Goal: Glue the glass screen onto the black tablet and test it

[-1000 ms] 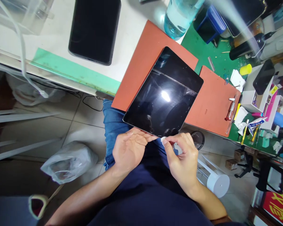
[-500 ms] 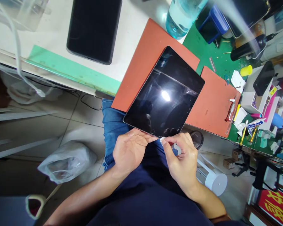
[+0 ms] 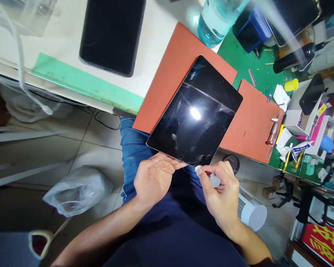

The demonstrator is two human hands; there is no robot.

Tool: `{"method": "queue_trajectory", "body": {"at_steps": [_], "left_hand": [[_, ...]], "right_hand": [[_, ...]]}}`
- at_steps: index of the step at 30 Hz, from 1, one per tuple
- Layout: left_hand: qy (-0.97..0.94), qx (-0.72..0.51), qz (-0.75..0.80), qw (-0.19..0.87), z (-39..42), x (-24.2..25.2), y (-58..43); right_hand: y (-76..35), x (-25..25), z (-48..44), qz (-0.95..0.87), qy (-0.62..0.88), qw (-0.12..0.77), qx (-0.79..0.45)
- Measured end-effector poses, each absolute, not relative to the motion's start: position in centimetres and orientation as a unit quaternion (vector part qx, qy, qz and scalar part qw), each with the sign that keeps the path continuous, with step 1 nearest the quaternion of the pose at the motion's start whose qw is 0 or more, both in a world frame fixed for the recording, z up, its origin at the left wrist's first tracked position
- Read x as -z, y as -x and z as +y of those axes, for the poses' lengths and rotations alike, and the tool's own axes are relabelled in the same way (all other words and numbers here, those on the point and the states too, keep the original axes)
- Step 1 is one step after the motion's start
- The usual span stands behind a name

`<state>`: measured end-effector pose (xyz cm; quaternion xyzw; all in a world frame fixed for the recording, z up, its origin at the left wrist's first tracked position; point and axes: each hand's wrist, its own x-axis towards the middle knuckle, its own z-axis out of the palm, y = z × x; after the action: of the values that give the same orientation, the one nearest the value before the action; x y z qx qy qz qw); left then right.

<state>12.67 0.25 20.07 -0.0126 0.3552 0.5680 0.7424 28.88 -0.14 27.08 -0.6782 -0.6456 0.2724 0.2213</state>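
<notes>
A black tablet [image 3: 203, 115] lies screen up across an orange mat [image 3: 161, 85], its lower end jutting past the table edge over my lap. My left hand [image 3: 154, 178] is palm up at that end, fingers reaching under the tablet's edge and supporting it; the fingertips are partly hidden. Between the thumb and fingers of my right hand [image 3: 221, 191] is a small white wad [image 3: 197, 169], tissue or cotton, I cannot tell which. The wad is at the near edge of the tablet, close to its lower right corner. Light glares on the glossy screen.
A large black phone [image 3: 111, 37] lies on the white table. Behind the mat stands a blue-tinted bottle [image 3: 214, 22]. To the right, a second orange mat [image 3: 250, 122] carries a red-tipped tool [image 3: 272, 133]. A plastic bag [image 3: 79, 191] sits on the floor at left.
My right hand has slid a little to the right along the tablet's near edge with the white wad. My left hand stays under the tablet.
</notes>
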Motion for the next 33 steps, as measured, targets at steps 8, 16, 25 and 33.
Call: {"method": "queue_trajectory", "body": {"at_steps": [8, 16, 25, 33], "left_hand": [[0.013, -0.563, 0.369, 0.739, 0.4, -20.0, -12.7], [-0.013, -0.58, 0.367, 0.727, 0.4, -19.9, -12.6], [0.032, -0.577, 0.358, 0.733, 0.3, -19.9, -13.1], [0.058, -0.565, 0.325, 0.756, 0.4, -20.2, -13.3]], "right_hand": [[-29.7, -27.1, -0.9, -0.629, 0.694, 0.217, -0.273], [-27.0, -26.6, 0.0, -0.654, 0.66, 0.262, -0.261], [-27.5, -25.7, 0.7, -0.738, 0.589, 0.26, -0.204], [-25.9, -25.8, 2.7, -0.778, 0.534, 0.249, -0.218]]}}
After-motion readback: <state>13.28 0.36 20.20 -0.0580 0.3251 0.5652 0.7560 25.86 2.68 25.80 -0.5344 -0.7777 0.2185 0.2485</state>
